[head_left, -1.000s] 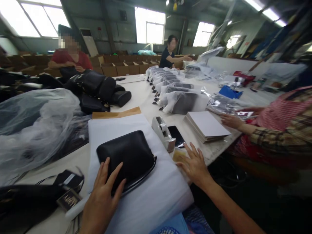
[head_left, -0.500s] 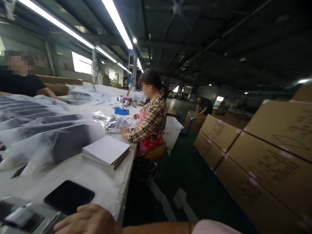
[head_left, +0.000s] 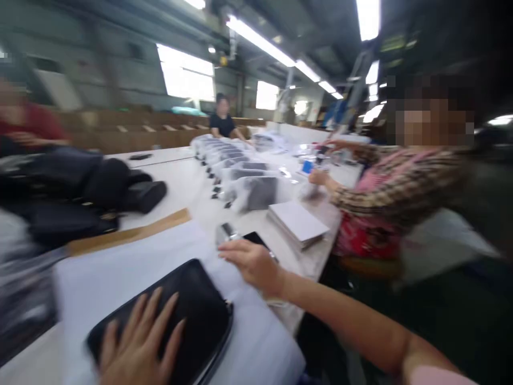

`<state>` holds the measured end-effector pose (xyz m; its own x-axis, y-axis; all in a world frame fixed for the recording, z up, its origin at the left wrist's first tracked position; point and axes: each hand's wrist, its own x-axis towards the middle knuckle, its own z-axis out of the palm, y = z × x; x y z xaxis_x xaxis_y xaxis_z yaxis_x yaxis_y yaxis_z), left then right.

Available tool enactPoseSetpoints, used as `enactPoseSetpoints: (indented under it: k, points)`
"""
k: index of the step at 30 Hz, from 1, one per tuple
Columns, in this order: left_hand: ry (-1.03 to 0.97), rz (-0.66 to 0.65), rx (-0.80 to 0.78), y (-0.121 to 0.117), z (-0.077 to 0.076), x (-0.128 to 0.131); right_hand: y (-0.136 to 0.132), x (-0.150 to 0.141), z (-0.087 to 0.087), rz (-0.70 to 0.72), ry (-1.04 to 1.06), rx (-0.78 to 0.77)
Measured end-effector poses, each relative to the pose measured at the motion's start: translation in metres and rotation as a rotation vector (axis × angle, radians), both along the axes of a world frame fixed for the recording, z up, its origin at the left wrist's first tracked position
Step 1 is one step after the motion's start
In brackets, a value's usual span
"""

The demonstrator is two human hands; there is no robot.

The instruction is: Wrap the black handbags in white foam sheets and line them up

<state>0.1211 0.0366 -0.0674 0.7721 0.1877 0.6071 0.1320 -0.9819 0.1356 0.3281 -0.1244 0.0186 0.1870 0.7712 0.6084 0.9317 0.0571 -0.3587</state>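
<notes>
My left hand (head_left: 140,342) lies flat with fingers spread on a black zip pouch (head_left: 196,315). The pouch rests on white sheet material (head_left: 256,331). My right hand (head_left: 256,267) is stretched over the table beside a dark phone (head_left: 256,239). Its fingers point left and lie close to a small silvery packet (head_left: 227,232); they look extended, and whatever lies under them is hidden. Motion blurs both hands somewhat.
A stack of white cards (head_left: 298,222) sits beyond the phone, near a row of translucent-bagged dark items (head_left: 260,192). Black bags (head_left: 80,187) are piled at left. A co-worker in a checked shirt (head_left: 417,187) sits at right; others are across the table.
The view has swung left, bringing my left hand, the black pouch and the white sheet into sight. The stacked cartons at right have left the view.
</notes>
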Motion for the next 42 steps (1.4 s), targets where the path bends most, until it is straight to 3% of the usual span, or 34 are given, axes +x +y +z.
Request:
enactPoseSetpoints:
  k: [3,5,8,12,15,21,28,32,36,38,40,42]
  points:
    - [0.106,0.253,0.056,-0.002,0.01,-0.027,0.073,0.032,0.001,0.056,-0.041,-0.206]
    - [0.168,0.309,0.06,-0.004,0.013,-0.024,0.123,0.044,-0.008,0.033,-0.121,-0.432]
    - [0.196,0.335,0.051,-0.008,0.016,-0.018,0.178,0.05,-0.033,0.063,-0.178,-0.593]
    - [0.193,0.33,0.042,-0.012,0.019,-0.021,0.217,0.052,-0.072,0.041,-0.191,-0.674]
    - [0.189,0.318,0.029,-0.011,0.02,-0.023,0.23,0.052,-0.088,0.027,-0.199,-0.658]
    - [0.16,0.304,0.002,-0.01,0.019,-0.021,0.233,0.051,-0.088,0.071,-0.222,-0.488]
    - [0.102,0.274,-0.138,-0.013,0.03,-0.026,0.226,0.04,-0.066,0.057,-0.196,-0.24]
    - [0.089,0.294,-0.197,0.024,0.055,-0.027,0.205,0.029,-0.044,0.118,-0.217,-0.123]
    - [0.133,0.421,0.079,0.089,0.092,-0.014,0.17,0.017,-0.029,0.26,-0.371,0.025]
    - [0.25,0.382,0.167,0.116,0.107,-0.007,0.151,0.013,-0.024,0.333,-0.472,0.088]
    - [0.362,0.324,0.174,0.129,0.118,-0.005,0.134,0.012,-0.019,0.396,-0.519,0.098]
    - [0.424,0.278,0.155,0.128,0.124,-0.009,0.121,0.012,-0.012,0.431,-0.513,0.065]
